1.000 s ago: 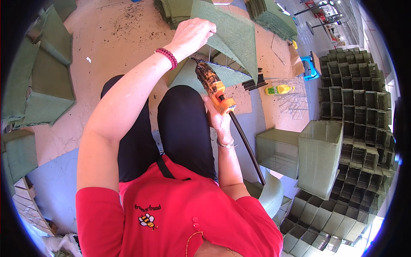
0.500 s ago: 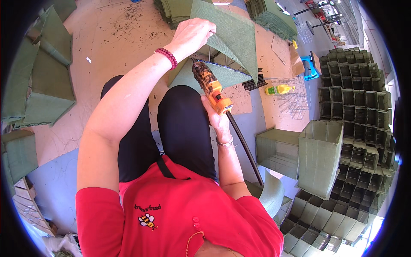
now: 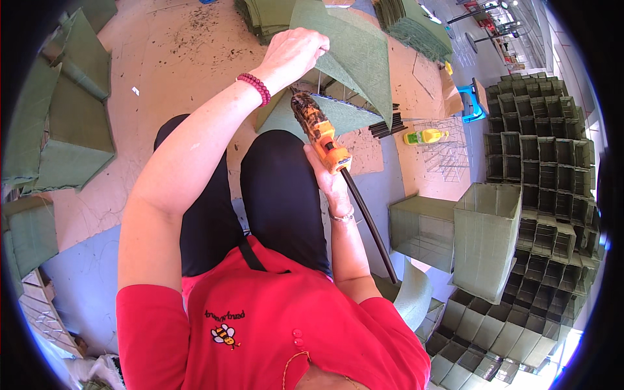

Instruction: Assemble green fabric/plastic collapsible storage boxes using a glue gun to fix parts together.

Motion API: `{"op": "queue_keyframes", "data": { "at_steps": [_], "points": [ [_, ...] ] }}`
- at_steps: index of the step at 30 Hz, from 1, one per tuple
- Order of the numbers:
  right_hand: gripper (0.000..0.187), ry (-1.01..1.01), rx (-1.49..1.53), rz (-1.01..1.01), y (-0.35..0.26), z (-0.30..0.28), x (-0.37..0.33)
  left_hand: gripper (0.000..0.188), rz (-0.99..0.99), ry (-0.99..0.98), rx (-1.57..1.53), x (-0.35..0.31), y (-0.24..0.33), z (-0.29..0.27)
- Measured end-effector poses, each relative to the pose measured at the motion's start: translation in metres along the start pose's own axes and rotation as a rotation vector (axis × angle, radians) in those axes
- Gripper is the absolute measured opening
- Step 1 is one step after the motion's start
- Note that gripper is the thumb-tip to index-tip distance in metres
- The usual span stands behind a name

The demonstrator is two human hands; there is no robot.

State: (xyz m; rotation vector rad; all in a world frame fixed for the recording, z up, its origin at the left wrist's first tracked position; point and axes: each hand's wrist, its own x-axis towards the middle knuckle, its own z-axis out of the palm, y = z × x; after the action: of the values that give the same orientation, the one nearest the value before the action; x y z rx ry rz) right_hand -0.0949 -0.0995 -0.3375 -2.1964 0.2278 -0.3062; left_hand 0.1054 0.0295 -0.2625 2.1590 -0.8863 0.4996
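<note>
Glue gun, orange, dark-stained; green cloth, raised.
Cloth is pinched in the closed left hand above a cloth-sided frame. Gun, held beside it by the right hand, fingers mostly hidden, has been shifted slightly leftward; its nozzle is thereby, seemingly, brought farther along the frame's edge.

- Red short-sleeved fabric shirt: one line of dark stitched lettering, upside down in this view, next to a yellow, black and white bee emblem.
- Yellow-and-green plastic bottle: seemingly a printed label, too small to read.
</note>
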Motion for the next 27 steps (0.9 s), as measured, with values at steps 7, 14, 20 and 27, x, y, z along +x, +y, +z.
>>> {"op": "queue_keyframes", "data": {
  "at_steps": [7,14,20,27],
  "points": [
    [0.031,0.018,0.075,0.035,-0.005,0.002,0.000,0.010,-0.020,-0.069,0.031,0.000,0.000,-0.004],
    [0.023,-0.046,0.167,0.181,0.013,-0.006,-0.012,0.009,0.001,-0.108,0.005,-0.005,-0.006,-0.007],
    [0.016,-0.033,0.546,0.198,0.041,-0.042,-0.050,0.007,0.076,-0.296,-0.021,-0.019,-0.011,-0.015],
    [0.032,0.066,0.800,0.305,0.079,-0.059,-0.092,0.004,0.217,-0.379,0.032,-0.035,-0.017,-0.026]
  ]
}}
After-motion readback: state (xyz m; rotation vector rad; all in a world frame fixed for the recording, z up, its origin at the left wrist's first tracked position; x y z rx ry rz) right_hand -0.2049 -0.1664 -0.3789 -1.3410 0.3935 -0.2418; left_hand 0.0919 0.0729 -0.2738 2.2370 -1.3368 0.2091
